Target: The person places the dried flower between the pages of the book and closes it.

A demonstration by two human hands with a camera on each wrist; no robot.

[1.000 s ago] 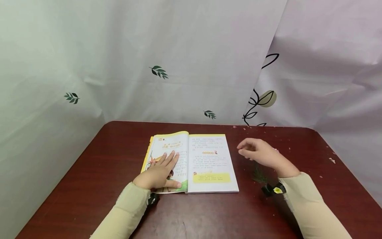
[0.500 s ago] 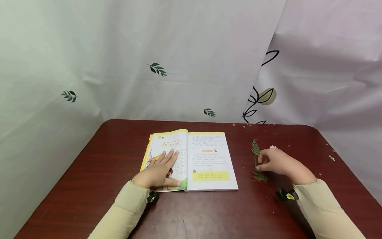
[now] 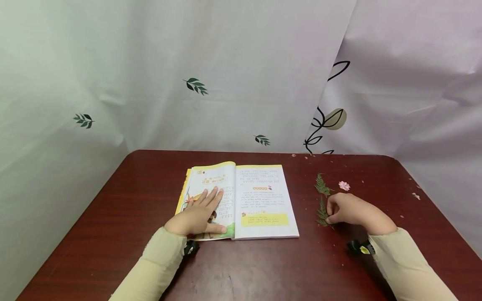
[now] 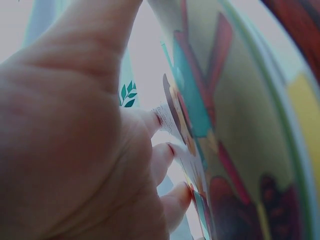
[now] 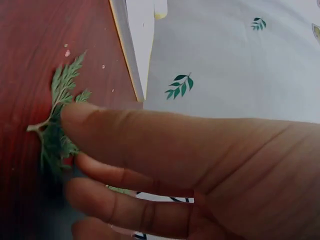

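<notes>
An open book [image 3: 263, 179] with printed pages lies on the table. My left hand [image 3: 197, 215] rests with fingers spread over its illustrated left page [image 4: 235, 100]. To the right of the book, my right hand [image 3: 352, 213] is bent down at a green fern-like leaf sprig [image 3: 322, 213], its thumb and index finger pinching the sprig's right side. Up close in the right wrist view, the thumb tip overlaps the sprig [image 5: 57, 120], whose pale stem end points away from the hand. A second green sprig [image 3: 321, 184] lies just beyond the first.
A pink flower [image 3: 344, 185] lies behind my right hand. Small pale petal bits [image 3: 416, 195] are scattered toward the right side of the dark red table [image 3: 101, 234]. A white curtain [image 3: 226, 50] with leaf prints hangs behind the table.
My right hand moved right and down from beside the book to the sprigs, and in the last half second the near sprig shifted beneath its fingers. The left hand stays on the page.
</notes>
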